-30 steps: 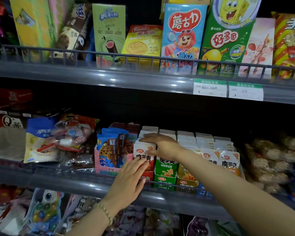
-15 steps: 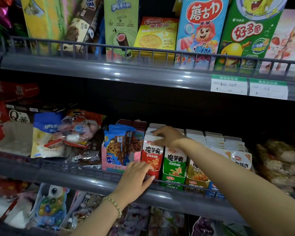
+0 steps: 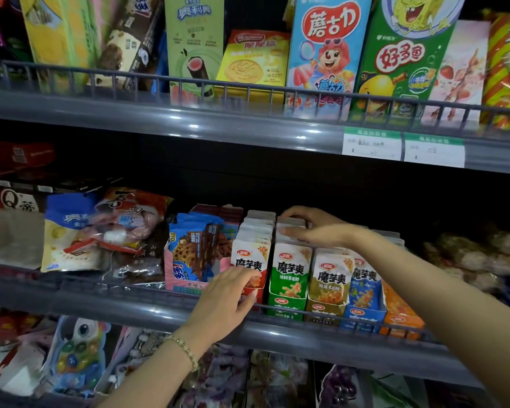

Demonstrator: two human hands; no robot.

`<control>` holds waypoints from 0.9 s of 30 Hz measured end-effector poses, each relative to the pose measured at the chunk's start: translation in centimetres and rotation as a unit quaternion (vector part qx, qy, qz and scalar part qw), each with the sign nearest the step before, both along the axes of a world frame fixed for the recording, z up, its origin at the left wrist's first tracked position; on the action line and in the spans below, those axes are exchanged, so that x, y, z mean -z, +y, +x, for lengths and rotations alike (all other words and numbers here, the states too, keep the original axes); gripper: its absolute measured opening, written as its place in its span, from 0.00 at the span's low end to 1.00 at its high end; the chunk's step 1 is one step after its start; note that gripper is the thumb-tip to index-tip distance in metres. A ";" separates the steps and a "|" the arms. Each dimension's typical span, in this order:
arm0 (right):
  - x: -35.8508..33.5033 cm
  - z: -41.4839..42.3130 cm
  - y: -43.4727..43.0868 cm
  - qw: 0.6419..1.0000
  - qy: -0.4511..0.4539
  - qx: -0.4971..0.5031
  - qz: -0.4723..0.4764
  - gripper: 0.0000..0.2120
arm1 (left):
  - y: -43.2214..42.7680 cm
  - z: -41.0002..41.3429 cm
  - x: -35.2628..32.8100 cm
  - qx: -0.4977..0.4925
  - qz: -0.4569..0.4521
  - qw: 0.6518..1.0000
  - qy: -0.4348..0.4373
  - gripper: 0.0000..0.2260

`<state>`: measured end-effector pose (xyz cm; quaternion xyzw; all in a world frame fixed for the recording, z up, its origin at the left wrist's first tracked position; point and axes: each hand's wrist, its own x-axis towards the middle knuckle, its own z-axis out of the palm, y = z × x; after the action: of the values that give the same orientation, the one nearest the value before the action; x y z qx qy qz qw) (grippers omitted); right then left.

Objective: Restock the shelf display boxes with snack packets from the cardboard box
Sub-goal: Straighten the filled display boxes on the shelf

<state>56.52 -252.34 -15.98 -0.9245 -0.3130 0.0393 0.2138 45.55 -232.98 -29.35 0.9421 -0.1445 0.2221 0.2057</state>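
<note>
Evidently, in the head view, the work is at the row of display boxes on the middle shelf [image 3: 321,337]. The left hand [image 3: 230,301] lies with its grip spread flat against the front of the red display box [image 3: 262,279], probably to stop it sliding. The right hand [image 3: 315,231] reaches over the green display box [image 3: 286,304] just to its right, its grip pinching the tops of the snack packets [image 3: 290,260] standing there, likely to square them upright (the cardboard box is out of sight).
</note>
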 end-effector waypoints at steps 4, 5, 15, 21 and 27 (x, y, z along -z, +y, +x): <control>0.7 0.1 -1.5 0.991 0.039 0.033 -0.128 0.43 | -2.1 0.1 -0.7 0.050 0.027 0.998 0.032 0.16; 1.2 0.1 -1.5 0.987 0.041 0.037 -0.150 0.46 | -2.6 0.3 -0.8 0.062 0.033 0.997 0.040 0.16; 3.3 1.7 -0.5 0.978 -0.005 0.062 -0.199 0.50 | -4.7 2.0 -0.9 0.090 0.131 0.979 0.129 0.20; 3.7 0.0 -0.3 0.980 -0.027 0.039 -0.194 0.46 | -4.8 1.5 -1.0 0.084 0.143 0.978 0.129 0.19; 4.1 -1.7 -1.0 0.976 -0.144 -0.011 -0.163 0.36 | -4.8 1.1 -1.3 0.078 0.146 0.978 0.130 0.19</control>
<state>54.79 -253.37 -20.08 -0.9395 -0.3399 -0.0413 0.0124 46.67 -237.81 -28.03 0.9686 -0.2200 0.0572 0.1001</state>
